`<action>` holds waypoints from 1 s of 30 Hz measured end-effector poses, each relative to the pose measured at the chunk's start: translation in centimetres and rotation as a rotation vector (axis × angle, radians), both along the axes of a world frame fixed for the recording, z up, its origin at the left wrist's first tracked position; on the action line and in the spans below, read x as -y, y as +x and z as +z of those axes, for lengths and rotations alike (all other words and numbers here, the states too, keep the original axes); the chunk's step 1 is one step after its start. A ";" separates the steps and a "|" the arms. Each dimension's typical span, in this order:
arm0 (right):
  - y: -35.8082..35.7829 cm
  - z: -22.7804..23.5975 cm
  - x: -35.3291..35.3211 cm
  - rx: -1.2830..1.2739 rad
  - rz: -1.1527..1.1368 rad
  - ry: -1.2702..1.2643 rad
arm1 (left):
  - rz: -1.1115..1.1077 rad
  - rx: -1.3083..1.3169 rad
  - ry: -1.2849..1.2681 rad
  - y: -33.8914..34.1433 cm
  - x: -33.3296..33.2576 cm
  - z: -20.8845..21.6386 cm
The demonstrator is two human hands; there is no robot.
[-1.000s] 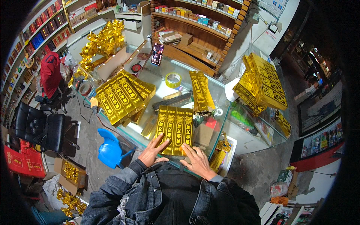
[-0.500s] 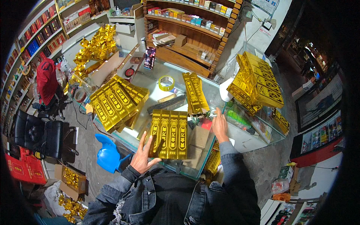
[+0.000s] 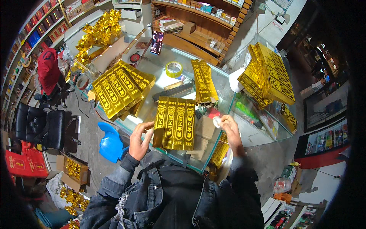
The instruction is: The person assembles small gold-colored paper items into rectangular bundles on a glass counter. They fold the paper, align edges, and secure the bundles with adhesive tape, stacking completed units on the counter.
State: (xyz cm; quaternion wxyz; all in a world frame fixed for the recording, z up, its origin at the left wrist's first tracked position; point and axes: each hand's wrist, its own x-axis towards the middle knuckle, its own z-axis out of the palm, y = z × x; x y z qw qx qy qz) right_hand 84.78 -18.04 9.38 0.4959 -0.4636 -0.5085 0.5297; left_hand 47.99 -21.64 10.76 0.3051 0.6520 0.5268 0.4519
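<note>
A block of joined gold boxes with black print lies at the counter's near edge. My left hand is beside its left side, fingers stretched out and fingertips at the edge. To the right of the block, my right hand pinches a small whitish tape roll above the counter. Beyond the block lie a long dark bar and a larger yellow tape roll. A narrow gold stack sits to their right.
More gold boxes are piled on the left of the glass counter, and others stand at the right. A lit phone leans at the back. A blue plastic object and a black chair are at the left.
My right hand has drawn back toward me, bringing the small tape roll off the counter. My left hand stays at the block's left side. The whole view has shifted slightly.
</note>
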 end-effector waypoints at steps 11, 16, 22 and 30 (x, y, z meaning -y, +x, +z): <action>-7.8 5.4 6.0 -0.454 0.327 -0.202 | -0.393 0.550 -0.563 3.6 1.0 2.4; -9.1 5.8 6.3 -0.427 0.369 -0.213 | -0.410 0.574 -0.533 3.5 1.8 2.7; -8.0 6.7 6.3 -0.444 0.228 -0.132 | -0.003 0.248 -0.229 -1.4 0.4 -1.6; -6.5 0.9 4.7 -0.519 0.041 -0.140 | 0.060 0.200 -0.349 -2.4 1.4 -10.8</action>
